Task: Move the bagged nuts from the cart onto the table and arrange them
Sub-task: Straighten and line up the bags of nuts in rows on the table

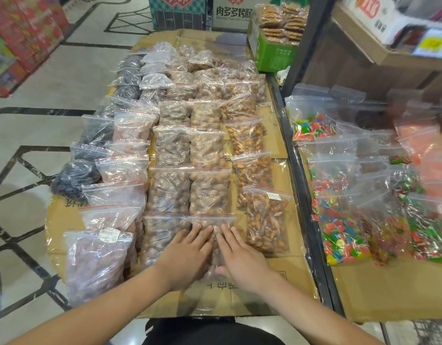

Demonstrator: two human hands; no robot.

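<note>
at far left a row of dark-filled bags runs up the cardboard-covered tabletop, then pinkish bags, the nearest bearing a small white label too blurred to read. the left hand and right hand lie flat, fingers straight and slightly spread, pressing the nearest bag of nuts in the middle rows. just right lies an orange-brown nut bag with a tiny sticker. further right, bags of coloured sweets. a far box reads "肉多多烤肠".
</note>
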